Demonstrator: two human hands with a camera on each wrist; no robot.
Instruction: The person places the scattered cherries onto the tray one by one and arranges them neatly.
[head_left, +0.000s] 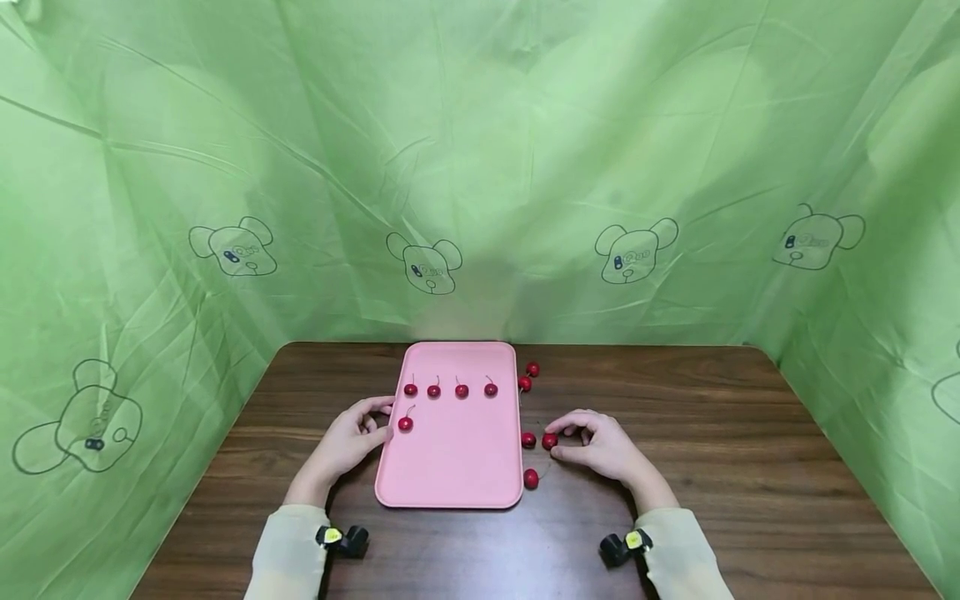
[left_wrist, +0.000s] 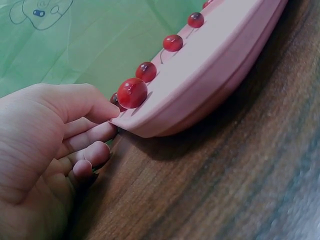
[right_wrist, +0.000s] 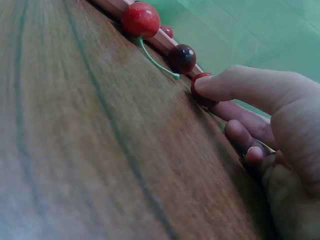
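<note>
You look to be at the step of picking up the held cherry (head_left: 550, 441), at 3 o'clock from the middle of the pink tray (head_left: 450, 467). The next move seems to need a soft lift that does not bump the close cherry (head_left: 528, 440), between it and the tray. Your right hand (head_left: 600, 446) is nearly closed, thumb and finger pinching the held cherry. Your left hand (head_left: 348, 437) pinches the tray's rim at 9 o'clock. On the tray, four lined-up cherries (head_left: 462, 391) lie toward 12 o'clock, and a lone cherry (head_left: 405, 424) lies at 9. Off the tray, two far cherries (head_left: 524, 383) lie at 2 o'clock and one low cherry (head_left: 531, 479) at 4.
</note>
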